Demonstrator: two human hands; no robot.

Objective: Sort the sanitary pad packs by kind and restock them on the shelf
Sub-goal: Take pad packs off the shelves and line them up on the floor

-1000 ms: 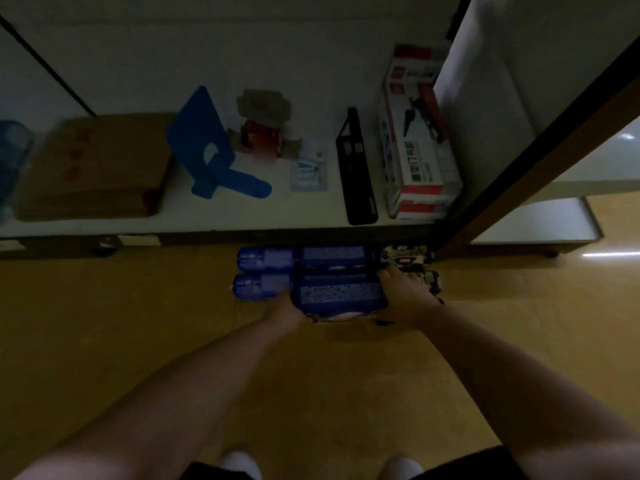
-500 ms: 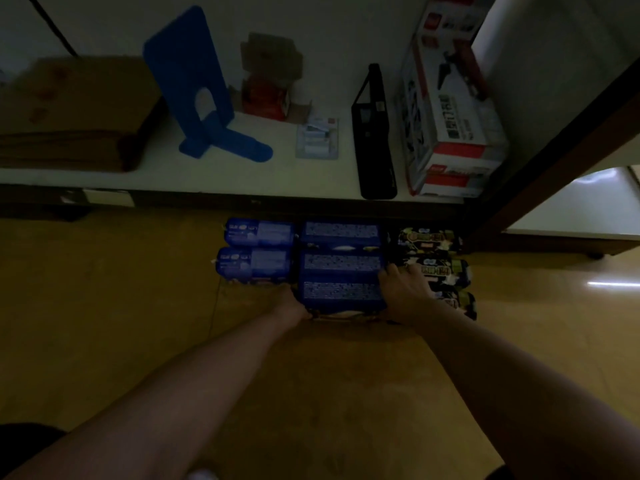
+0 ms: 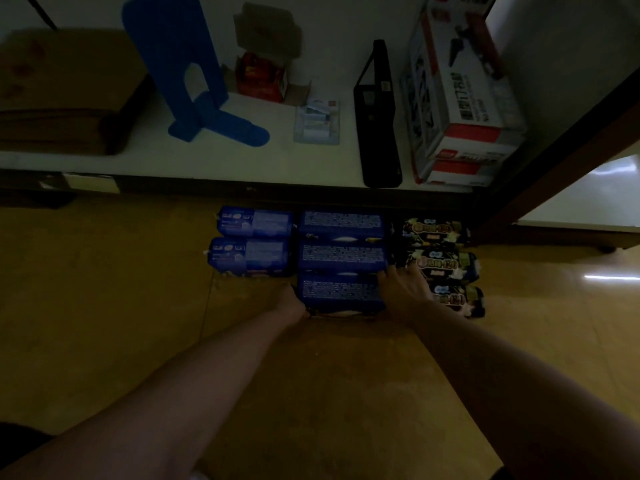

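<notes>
On the wooden floor in front of the shelf lie pad packs in three columns. Two lighter blue packs are on the left, three dark blue packs in the middle, three black packs on the right. The nearest dark blue pack is held between both hands. My left hand grips its left end, with the fingers hidden under the pack. My right hand holds its right end, fingers curled over the top edge, and it hides part of the black packs.
The white shelf board above the packs carries a brown cardboard box, a blue bookend, a small red box, a blister pack, a black holder and a white-and-red carton. A dark post stands on the right.
The view has moved closer and lower toward the packs. Both hands stay on the nearest dark blue pack, which has slid slightly toward me, showing three dark blue packs in the column.
</notes>
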